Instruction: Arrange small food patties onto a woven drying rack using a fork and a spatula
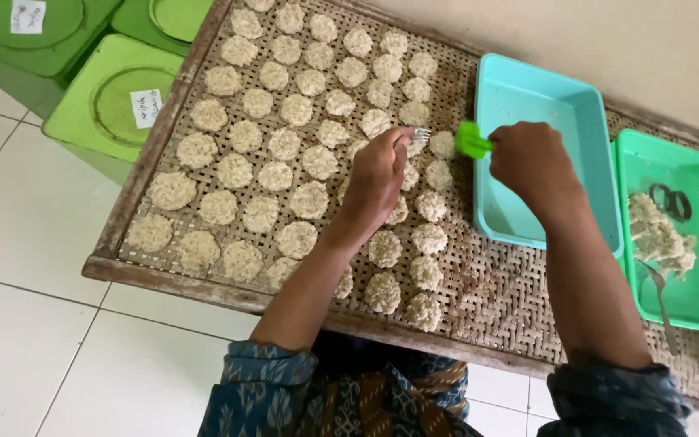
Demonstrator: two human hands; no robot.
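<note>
Woven tray (495, 299) edge, cut off right.

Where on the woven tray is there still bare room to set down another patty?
Bare weave lies on the woven tray between the last column of patties and the teal tub, running to the near edge under the right hand. Left of there, patties crowd it.

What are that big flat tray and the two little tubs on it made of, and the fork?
The flat tray looks like woven bamboo strips in a worn wooden frame: a matt basket weave shows. The turquoise tub and green tub seem moulded plastic, smooth and slightly glossy. The fork in the left hand glints like metal.
</note>
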